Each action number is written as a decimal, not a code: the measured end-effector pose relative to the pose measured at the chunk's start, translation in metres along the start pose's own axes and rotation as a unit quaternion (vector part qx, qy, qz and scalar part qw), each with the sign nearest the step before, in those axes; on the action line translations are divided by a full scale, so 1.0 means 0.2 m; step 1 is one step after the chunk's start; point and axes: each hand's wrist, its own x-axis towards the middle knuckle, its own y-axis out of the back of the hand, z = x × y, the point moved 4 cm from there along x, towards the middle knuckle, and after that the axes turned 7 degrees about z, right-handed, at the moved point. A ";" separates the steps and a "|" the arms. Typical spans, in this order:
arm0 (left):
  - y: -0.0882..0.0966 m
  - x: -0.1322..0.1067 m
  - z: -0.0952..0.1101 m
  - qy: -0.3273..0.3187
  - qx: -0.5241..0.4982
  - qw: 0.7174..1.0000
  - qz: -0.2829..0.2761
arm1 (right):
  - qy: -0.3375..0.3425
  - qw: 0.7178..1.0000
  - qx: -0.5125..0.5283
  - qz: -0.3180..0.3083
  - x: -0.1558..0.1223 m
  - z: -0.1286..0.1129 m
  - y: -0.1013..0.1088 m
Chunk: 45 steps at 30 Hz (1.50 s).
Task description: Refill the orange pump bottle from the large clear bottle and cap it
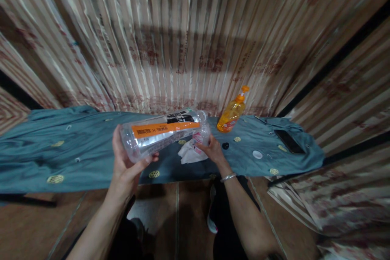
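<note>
My left hand is wrapped round the base of a large clear plastic bottle with an orange and silver label. The bottle is tilted nearly level, its open neck pointing right. Under that mouth, a small clear bottle with pink marks is gripped by my right hand. The two necks meet or overlap; whether they touch I cannot tell. A crumpled white cloth or tissue lies beside and below the small bottle. Any liquid passing between the bottles cannot be made out.
An orange pump bottle stands at the table's back. Right of my right hand lie a black cap, a white round lid and a dark phone. A teal cloth covers the narrow table; a striped curtain hangs behind.
</note>
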 end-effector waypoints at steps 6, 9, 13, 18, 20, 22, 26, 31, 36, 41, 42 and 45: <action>-0.04 -0.01 0.02 0.013 -0.027 0.999 0.044 | -0.009 1.000 0.000 -0.012 0.00 -0.01 0.01; -0.05 0.00 0.01 0.017 -0.019 0.999 0.041 | -0.018 1.000 0.008 -0.013 0.00 -0.01 0.01; -0.02 0.01 0.00 0.038 -0.003 0.999 0.033 | -0.019 1.000 0.016 -0.015 0.00 -0.02 0.01; -0.01 0.01 -0.02 0.040 -0.005 0.998 0.045 | -0.012 0.999 0.024 -0.024 0.00 0.00 0.00; -0.02 0.01 -0.02 0.036 -0.010 0.998 0.043 | -0.011 0.999 0.023 -0.021 0.00 0.01 0.00; -0.02 0.02 -0.02 0.035 -0.011 0.999 0.040 | -0.009 1.000 0.023 -0.016 0.00 0.02 -0.01; 0.00 0.03 -0.02 0.064 -0.001 0.997 0.036 | -0.008 1.000 0.026 -0.013 0.01 0.03 -0.02; 0.01 0.03 -0.02 0.068 -0.013 0.997 0.035 | -0.007 0.999 0.031 -0.004 0.01 0.03 -0.02; 0.01 0.02 -0.02 0.069 -0.020 0.997 0.026 | -0.008 1.000 0.023 -0.004 0.00 0.02 -0.02; 0.00 0.03 -0.01 0.073 -0.030 0.996 0.029 | -0.004 0.999 0.037 -0.013 0.00 0.02 -0.01; 0.00 0.03 -0.01 0.074 -0.032 0.996 0.030 | -0.004 0.999 0.040 -0.016 0.00 0.03 -0.01; -0.03 0.02 0.00 0.080 -0.037 0.995 0.046 | -0.003 0.999 0.043 -0.018 0.01 0.03 -0.01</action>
